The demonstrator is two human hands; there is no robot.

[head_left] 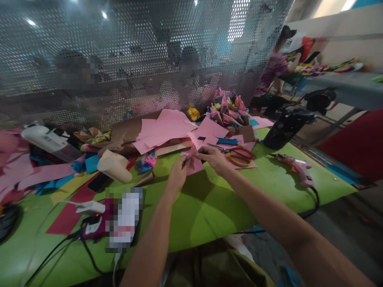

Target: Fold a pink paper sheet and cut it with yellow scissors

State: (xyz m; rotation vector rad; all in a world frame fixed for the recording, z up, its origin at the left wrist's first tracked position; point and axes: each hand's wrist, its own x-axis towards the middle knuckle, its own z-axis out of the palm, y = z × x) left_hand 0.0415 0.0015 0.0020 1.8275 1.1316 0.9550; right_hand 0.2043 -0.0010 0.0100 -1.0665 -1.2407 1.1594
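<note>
Over the green table, my left hand and my right hand are close together, fingers pinched on a piece of pink paper. The paper looks folded or bent upright between them; its exact shape is hard to make out. Pink sheets lie just beyond my hands, some stacked and cut unevenly. Scissors with red and yellow handles rest to the right of my right hand. A small blue and pink paper piece lies left of my left hand.
A pink glue gun and a black tumbler are at the right. Paper cones are heaped by the perforated metal screen. At the left are a phone, a power strip and a cream roll. Another person sits beyond.
</note>
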